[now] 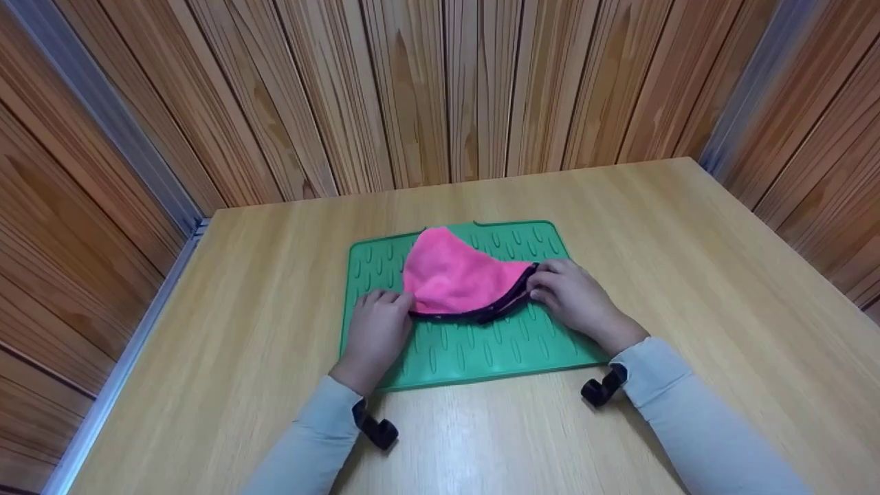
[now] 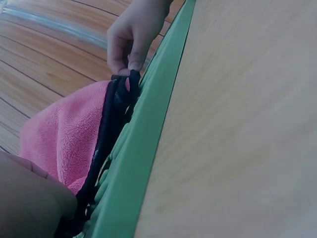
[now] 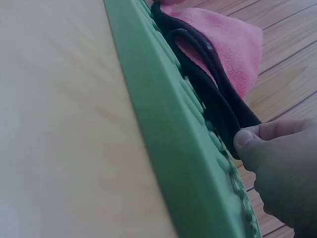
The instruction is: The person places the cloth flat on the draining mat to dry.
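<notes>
A pink fleecy cloth with a black edge band lies on a green mat and bulges upward at the back. Its black band runs along the near side as two layers with a gap between them, seen in the right wrist view. My right hand pinches the right end of this band between thumb and fingers. At the opposite end, my left hand holds the left corner of the cloth. In the left wrist view the left fingertips are hidden behind the hand itself.
The ridged green mat sits on a light wooden table. Wood-plank walls close in the back and both sides, with metal posts in the corners. A black strap hangs from the left wrist and another black strap from the right.
</notes>
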A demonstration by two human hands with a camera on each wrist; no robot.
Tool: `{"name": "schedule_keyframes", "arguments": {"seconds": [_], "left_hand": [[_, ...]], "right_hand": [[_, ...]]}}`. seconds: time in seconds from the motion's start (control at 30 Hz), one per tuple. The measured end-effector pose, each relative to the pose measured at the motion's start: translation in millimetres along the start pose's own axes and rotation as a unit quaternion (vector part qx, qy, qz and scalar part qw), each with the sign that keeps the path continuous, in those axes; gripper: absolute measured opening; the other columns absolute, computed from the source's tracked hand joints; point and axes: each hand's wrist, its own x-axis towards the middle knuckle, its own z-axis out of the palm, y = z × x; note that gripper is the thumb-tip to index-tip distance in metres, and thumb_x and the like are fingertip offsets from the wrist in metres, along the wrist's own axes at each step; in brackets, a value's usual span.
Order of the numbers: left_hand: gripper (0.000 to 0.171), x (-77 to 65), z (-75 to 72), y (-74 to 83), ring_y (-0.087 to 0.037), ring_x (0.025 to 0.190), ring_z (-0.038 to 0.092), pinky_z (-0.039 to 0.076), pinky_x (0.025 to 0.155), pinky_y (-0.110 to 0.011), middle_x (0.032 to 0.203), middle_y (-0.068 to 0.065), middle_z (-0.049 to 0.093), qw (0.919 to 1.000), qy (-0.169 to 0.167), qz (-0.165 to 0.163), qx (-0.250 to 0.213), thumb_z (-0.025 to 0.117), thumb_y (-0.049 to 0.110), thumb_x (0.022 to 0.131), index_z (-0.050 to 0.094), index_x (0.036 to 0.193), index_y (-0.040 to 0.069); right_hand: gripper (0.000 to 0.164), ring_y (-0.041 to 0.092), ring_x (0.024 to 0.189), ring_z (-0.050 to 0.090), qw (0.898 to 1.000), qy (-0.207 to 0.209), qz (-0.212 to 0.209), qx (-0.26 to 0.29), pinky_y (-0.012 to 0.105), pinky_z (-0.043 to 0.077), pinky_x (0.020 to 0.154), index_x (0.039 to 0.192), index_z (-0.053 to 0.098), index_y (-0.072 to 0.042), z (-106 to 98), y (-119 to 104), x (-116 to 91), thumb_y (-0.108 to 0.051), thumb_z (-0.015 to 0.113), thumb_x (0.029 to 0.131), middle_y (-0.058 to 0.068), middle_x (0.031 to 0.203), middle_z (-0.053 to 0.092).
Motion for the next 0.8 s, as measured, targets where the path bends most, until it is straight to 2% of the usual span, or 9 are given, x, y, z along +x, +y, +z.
{"name": "schedule_keyframes", "arguments": {"seconds": [0.33,0.6,0.8], "left_hand": [[0.006,-12.1,-11.1,-19.5,-0.04,0.112,0.077,0.062,0.107,-0.064,0.111,-0.017,0.086,0.9997,-0.004,-0.023,0.001,0.079,0.003,0.101,0.076,0.104,0.008],[0.011,-21.4,-16.6,-36.8,-0.038,0.113,0.075,0.061,0.111,-0.062,0.115,-0.016,0.086,0.9989,-0.017,-0.041,-0.012,0.077,0.003,0.102,0.08,0.111,0.007],[0.011,-29.1,-18.8,-47.0,-0.039,0.113,0.075,0.061,0.109,-0.061,0.114,-0.017,0.085,0.9992,-0.005,-0.039,-0.01,0.078,0.002,0.101,0.081,0.112,0.004]], "right_hand": [[0.006,0.038,0.106,0.065,1.0,0.022,0.003,-0.022,0.056,0.056,0.092,0.103,0.081,-0.006,-8.2,9.9,-10.2,-0.007,0.076,0.105,0.015,0.111,0.072],[0.011,0.042,0.113,0.068,0.999,0.035,0.015,-0.016,0.06,0.06,0.099,0.113,0.082,-0.002,-15.7,19.8,-18.5,-0.007,0.076,0.105,0.019,0.117,0.075],[0.011,0.046,0.114,0.068,0.998,0.049,0.035,-0.005,0.064,0.058,0.103,0.113,0.082,0.0,-18.0,27.0,-21.4,-0.004,0.075,0.105,0.021,0.115,0.076]]}}
